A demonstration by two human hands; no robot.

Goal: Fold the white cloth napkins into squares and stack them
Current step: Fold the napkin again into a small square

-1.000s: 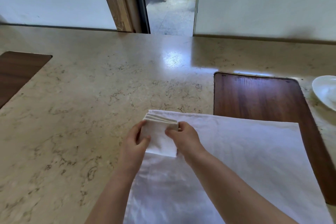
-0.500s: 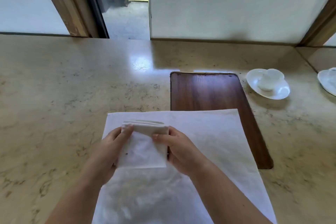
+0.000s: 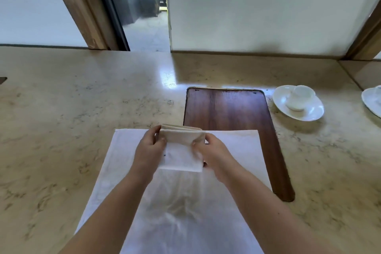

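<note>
Left hand: your left hand (image 3: 149, 150) grips the left edge of the folded napkin (image 3: 181, 150), thumb on top and fingers curled under, closed on the cloth.
Right hand: your right hand (image 3: 214, 153) pinches the right edge of the same folded napkin, thumb over the upper corner, closed on it.
Folded napkin: a small, several-layered rectangle, held between both hands above the far part of the flat napkin (image 3: 185, 202); its far edge shows the stacked layers and is tilted up toward you.
Flat napkin: spread open on the marble counter (image 3: 61, 130), its far right corner lying over the near left part of the wooden board (image 3: 228, 113).
Right of board: a white saucer (image 3: 309, 113) with a white cup (image 3: 301, 99) on it; a second white dish (image 3: 371, 101) is cut off at the right edge.
Change from half a second ago: you have the same two-handed grip; the folded napkin sits further over the flat napkin's far edge, now reaching just past it, and its far edge is raised more.
Change from a second ago: the view has swung right, so the saucer and cup show whole and the doorway (image 3: 140, 16) sits further left.
</note>
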